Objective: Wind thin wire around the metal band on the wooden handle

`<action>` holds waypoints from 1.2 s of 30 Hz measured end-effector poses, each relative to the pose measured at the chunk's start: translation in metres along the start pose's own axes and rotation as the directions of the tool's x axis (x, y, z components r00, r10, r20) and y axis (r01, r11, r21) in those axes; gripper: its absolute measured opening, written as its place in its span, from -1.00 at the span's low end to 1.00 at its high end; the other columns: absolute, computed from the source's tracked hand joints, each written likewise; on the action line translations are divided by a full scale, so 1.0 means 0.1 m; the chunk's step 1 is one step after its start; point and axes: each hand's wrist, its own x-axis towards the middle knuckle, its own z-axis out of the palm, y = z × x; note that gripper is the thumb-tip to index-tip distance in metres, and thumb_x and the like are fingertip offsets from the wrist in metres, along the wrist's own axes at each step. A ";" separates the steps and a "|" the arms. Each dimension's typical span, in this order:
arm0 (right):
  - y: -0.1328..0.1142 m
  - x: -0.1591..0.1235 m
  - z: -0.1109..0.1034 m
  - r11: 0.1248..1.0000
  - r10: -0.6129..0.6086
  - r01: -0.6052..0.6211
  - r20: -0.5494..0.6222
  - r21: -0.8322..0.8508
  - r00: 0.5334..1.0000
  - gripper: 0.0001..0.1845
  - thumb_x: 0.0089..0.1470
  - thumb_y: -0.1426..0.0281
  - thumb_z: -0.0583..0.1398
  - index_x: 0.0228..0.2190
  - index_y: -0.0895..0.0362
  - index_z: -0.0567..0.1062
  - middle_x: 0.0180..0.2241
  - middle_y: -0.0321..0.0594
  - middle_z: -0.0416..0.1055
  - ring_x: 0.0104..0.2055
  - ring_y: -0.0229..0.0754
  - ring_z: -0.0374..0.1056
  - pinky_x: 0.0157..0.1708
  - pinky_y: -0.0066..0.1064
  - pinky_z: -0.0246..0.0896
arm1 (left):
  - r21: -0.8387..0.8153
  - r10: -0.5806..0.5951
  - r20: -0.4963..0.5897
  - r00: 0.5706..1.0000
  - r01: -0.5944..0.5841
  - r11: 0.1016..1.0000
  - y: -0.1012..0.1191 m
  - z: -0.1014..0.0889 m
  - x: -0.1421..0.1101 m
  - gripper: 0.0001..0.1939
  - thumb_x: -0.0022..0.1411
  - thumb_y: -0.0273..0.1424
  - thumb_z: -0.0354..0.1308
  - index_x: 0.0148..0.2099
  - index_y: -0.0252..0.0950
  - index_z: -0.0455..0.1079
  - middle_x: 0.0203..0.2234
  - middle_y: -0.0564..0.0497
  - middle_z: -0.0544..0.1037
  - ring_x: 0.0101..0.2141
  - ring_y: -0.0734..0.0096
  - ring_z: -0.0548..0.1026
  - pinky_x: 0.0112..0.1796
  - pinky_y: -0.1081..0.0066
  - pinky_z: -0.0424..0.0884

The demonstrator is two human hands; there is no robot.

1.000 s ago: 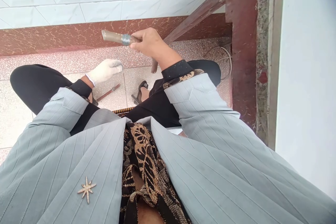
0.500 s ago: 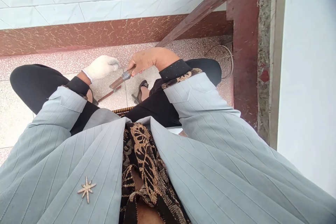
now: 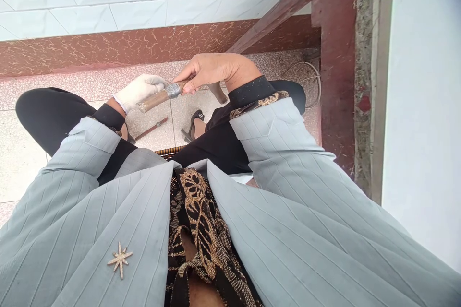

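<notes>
My right hand (image 3: pixel 209 73) is closed round a brown wooden handle with grey wire (image 3: pixel 173 90) wound about it. The handle's pale end (image 3: pixel 154 101) points left and toward me. Below my right palm shows a curved brown piece (image 3: pixel 218 93); whether it belongs to the handle I cannot tell. My left hand (image 3: pixel 139 91), in a white knitted glove, has its fingers curled beside the handle and partly behind it. What those fingers hold, if anything, is hidden. On the floor beneath lies a thin reddish-brown strip (image 3: pixel 151 127) with a small knob on it.
My feet in dark shoes (image 3: pixel 194 127) stand on the tiled floor, knees spread either side. A white tiled wall (image 3: pixel 144 9) with a brown base band (image 3: pixel 126 48) runs ahead. At right are a slanting wooden bar (image 3: pixel 273 9), a dark red post (image 3: pixel 333 72) and a looped cable (image 3: pixel 319 88).
My right hand has lifted slightly and turned the handle, so its pale end now swings up across my gloved left hand. The curved brown piece has come into view below my right palm.
</notes>
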 end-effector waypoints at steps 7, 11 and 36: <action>0.00 0.10 0.09 0.994 -0.005 0.061 -0.519 0.092 0.855 -0.33 0.16 -0.12 0.33 0.13 0.02 0.61 -0.11 0.04 0.57 -0.12 0.07 0.40 -0.15 -0.17 0.38 | -0.158 0.038 0.012 0.999 -0.036 0.987 0.05 0.13 -0.07 -0.73 0.39 -0.20 0.17 -0.32 -0.23 0.38 -0.60 0.09 0.27 -0.55 0.45 0.19 -0.42 0.35 0.17; 0.03 0.25 0.14 0.947 0.150 -0.285 -0.587 -0.145 0.796 -0.51 0.39 0.16 0.22 0.13 0.25 0.60 -0.23 -0.04 0.55 -0.07 -0.05 0.40 -0.07 -0.31 0.34 | 0.065 0.062 -0.002 0.998 -0.061 0.996 0.11 0.12 -0.09 -0.79 0.29 -0.29 0.16 -0.39 -0.23 0.35 -0.59 0.09 0.27 -0.46 0.41 0.25 -0.34 0.34 0.22; -0.03 0.04 0.12 0.999 0.004 0.002 -0.138 0.044 0.990 -0.57 0.19 0.27 0.37 0.04 0.23 0.67 -0.39 -0.30 0.45 -0.35 -0.31 0.25 -0.18 -0.44 0.26 | -0.156 0.003 -0.070 0.998 -0.014 0.988 -0.05 -0.02 -0.01 -0.77 0.38 -0.26 0.23 -0.33 -0.24 0.44 -0.55 0.05 0.36 -0.36 0.39 0.32 -0.28 0.29 0.23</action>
